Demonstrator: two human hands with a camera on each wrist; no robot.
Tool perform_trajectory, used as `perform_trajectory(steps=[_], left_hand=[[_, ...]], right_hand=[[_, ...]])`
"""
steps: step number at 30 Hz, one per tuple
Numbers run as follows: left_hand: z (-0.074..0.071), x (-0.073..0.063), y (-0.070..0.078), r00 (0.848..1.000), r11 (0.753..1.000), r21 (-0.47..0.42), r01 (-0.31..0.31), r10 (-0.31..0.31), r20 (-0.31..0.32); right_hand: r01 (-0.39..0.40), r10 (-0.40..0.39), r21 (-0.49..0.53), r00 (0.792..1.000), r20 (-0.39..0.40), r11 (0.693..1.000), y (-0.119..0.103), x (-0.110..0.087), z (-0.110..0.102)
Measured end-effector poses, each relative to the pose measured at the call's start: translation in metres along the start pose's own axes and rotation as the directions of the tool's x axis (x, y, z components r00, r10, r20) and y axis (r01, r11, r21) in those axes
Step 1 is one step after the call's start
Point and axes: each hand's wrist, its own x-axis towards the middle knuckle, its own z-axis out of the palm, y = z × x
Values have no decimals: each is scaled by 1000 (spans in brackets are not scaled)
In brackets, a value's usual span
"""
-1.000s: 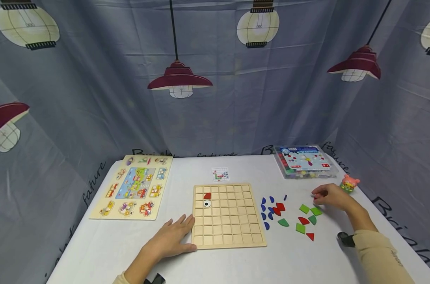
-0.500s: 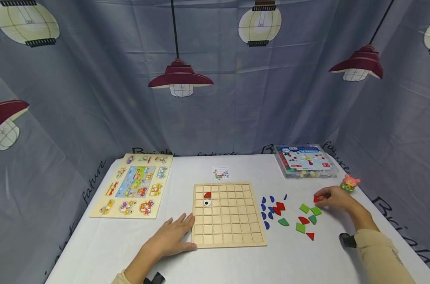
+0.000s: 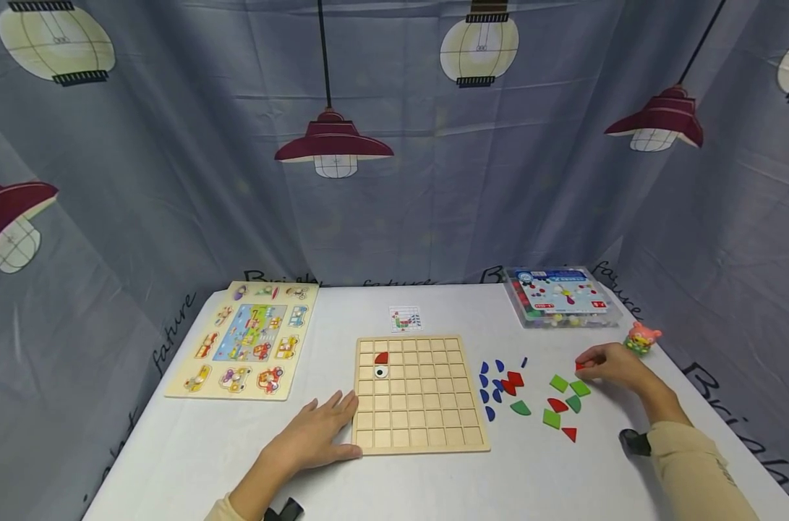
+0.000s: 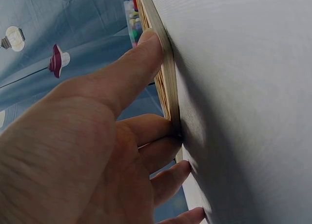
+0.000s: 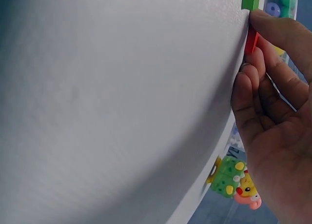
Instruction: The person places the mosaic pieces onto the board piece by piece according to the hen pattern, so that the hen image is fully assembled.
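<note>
My left hand [image 3: 317, 436] lies at the left edge of a wooden grid board [image 3: 427, 419]. In the left wrist view the thumb [image 4: 148, 48] rests on the board's edge and the other fingers reach along its side. Two pieces sit in the grid: a red quarter-round [image 3: 382, 358] and, just below it, a white tile with a black dot [image 3: 381, 372]. At the right, my right hand [image 3: 614, 365] pinches a small red piece [image 5: 252, 41] between thumb and fingers, low at the tabletop. The hand hides much of that piece's outline.
Blue half-rounds [image 3: 484, 380], red pieces [image 3: 515, 378] and green squares [image 3: 551, 418] lie right of the board. A small pattern card [image 3: 405, 319] is behind it. A vehicle puzzle [image 3: 249, 332], a plastic case [image 3: 560, 297] and a toy figure [image 3: 641, 338] stand around.
My right hand has shifted slightly to the right and toward me, with the red piece at its fingertips. My left hand has stayed at the board's edge.
</note>
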Motion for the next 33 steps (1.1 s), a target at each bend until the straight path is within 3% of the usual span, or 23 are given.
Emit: perform_trajectory(steps=[7,14,23,29,33], left_hand=[[1,-1,-2,1000,1000,-3,6,-6,8],[1,0,-4,1000,1000,12,7,-7,7],[1,1,-4,1000,1000,3,11,-11,2],[-1,0,-1,1000,1000,6,12,-12,6],[-2,0,0,1000,1000,9,15,-15,10]], right_hand=[[-6,6,-11,1000,5,1000,-4,2,3],[8,-8,-24,1000,4,1000,-27,4,6],[171,-171,-40,985,5,984,-79,14,15],[228,-227,-54,974,17,972,-117,24,31],[296,-295,-43,955,34,954,-139,32,44]])
